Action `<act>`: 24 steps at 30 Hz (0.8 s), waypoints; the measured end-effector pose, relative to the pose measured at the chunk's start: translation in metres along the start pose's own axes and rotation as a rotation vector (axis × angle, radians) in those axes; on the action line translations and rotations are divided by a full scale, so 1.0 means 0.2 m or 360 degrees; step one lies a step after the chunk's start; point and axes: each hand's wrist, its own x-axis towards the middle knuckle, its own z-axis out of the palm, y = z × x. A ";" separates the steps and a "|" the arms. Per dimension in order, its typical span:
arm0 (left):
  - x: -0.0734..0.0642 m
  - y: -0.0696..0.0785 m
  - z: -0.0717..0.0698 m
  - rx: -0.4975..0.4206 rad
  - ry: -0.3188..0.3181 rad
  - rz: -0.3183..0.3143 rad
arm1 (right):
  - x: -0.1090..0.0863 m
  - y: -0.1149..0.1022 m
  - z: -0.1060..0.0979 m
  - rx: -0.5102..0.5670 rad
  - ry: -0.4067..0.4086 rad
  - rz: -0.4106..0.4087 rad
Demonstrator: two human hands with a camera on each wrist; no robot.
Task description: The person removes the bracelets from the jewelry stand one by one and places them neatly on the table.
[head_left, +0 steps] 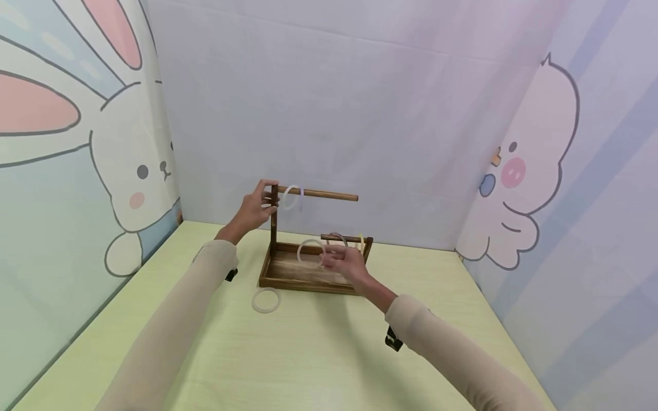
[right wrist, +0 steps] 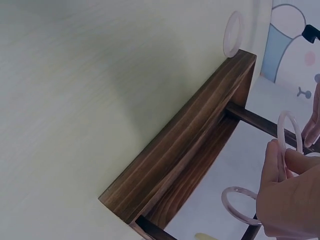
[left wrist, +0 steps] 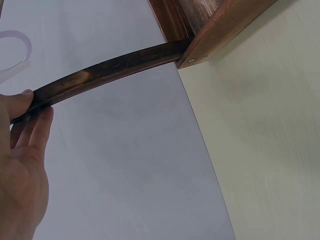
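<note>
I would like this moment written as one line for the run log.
left hand: grips wooden post; right hand: pinches clear ring; upper bar: pale rings hanging; lower bar: yellow ring hanging; table: loose ring lying flat

Long beige sleeves [head_left: 175, 325] (black fittings [head_left: 393, 340] beneath)

Before me, the pale yellow worktop [head_left: 288, 354] carries a brown wooden rack [head_left: 303, 284] and one whitish ring [head_left: 265, 311], lying flat just beside the rack's near left corner.
</note>
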 end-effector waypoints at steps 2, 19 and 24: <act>0.00 0.00 0.00 -0.0005 0.0000 0.0008 | -0.01 0.01 0.01 0.0010 -0.0023 0.0001; 0.01 0.00 0.00 -0.0021 -0.0004 -0.0011 | -0.06 0.13 0.07 -0.0017 -0.0119 0.0023; 0.00 0.00 0.00 -0.0009 -0.0008 0.0004 | -0.08 0.15 0.08 -0.0034 -0.0127 0.0049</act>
